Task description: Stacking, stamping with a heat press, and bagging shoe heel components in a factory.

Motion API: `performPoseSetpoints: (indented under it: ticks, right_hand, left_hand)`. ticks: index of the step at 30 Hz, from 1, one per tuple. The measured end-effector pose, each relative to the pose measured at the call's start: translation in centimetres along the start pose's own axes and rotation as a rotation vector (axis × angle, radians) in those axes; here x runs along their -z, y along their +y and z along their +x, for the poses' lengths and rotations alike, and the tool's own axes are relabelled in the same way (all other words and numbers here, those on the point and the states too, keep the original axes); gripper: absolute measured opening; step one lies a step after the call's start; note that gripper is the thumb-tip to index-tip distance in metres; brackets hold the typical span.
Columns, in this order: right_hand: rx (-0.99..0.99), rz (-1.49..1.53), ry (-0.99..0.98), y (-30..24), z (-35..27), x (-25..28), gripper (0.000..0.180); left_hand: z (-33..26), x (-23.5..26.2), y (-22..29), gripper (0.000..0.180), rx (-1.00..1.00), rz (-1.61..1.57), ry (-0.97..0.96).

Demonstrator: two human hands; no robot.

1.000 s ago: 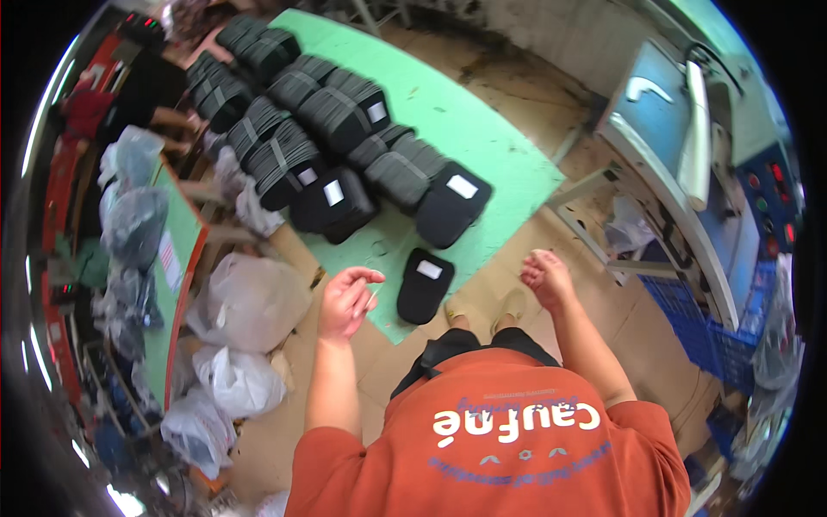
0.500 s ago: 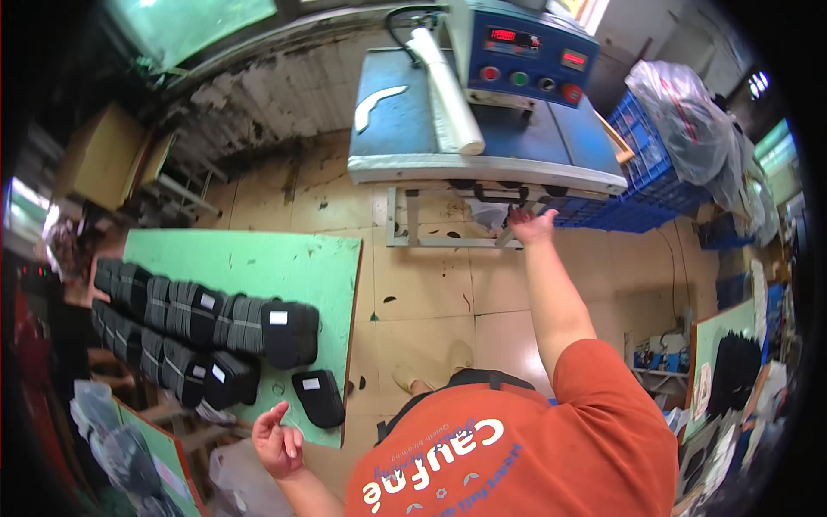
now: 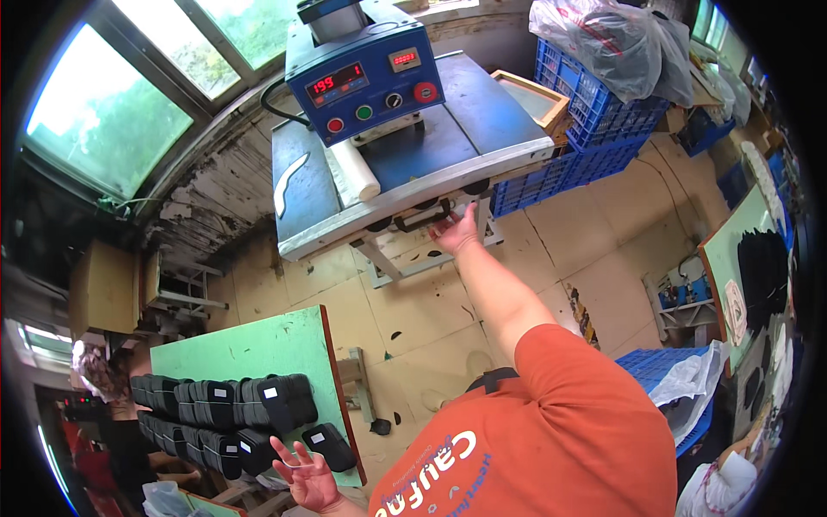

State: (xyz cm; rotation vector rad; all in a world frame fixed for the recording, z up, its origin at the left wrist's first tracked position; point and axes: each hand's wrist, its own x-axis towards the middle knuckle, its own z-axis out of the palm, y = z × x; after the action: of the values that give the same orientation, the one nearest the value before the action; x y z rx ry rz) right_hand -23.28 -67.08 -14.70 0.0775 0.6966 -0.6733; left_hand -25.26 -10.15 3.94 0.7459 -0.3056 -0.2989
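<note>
My right hand (image 3: 457,233) reaches forward beneath the front edge of a blue-topped machine table (image 3: 508,129). Its thumb stands apart, and its fingers are stretched out beside the right end of a black handle (image 3: 418,221). Whether they touch the handle is unclear. Low on the left, my left hand (image 3: 312,484) is raised palm up, fingers spread, with a thin pale band across them. Just beyond it, a black pad-like piece with a white label (image 3: 332,446) lies on a green tabletop (image 3: 258,345), beside rows of stacked black pieces (image 3: 284,405).
On the machine table stand a blue control box (image 3: 370,82) with red displays, a white roll (image 3: 351,172) and a curved white strip (image 3: 289,183). Blue crates (image 3: 590,112) bearing a plastic bag (image 3: 612,43) adjoin its right side. Another blue crate (image 3: 646,369) is at my right.
My view has swung, bringing the machine table nearer and leftward in the picture. My left hand's fingers have spread from a partly curled pose. My right hand stays by the handle.
</note>
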Motion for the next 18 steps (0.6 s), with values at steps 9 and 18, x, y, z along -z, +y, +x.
performPoseSetpoints:
  ticks: [9,18]
  right_hand:
    - [-0.027,-0.023,-0.008,-0.4,0.1,0.0,0.09]
    - [-0.046,-0.022,-0.019,-0.2,0.8,1.1,0.083]
  left_hand:
    - [0.1,-3.1,-1.9,0.062,0.103,-0.071,-0.152]
    - [-0.1,-3.6,-3.0,0.058,0.135,-0.075,-0.087]
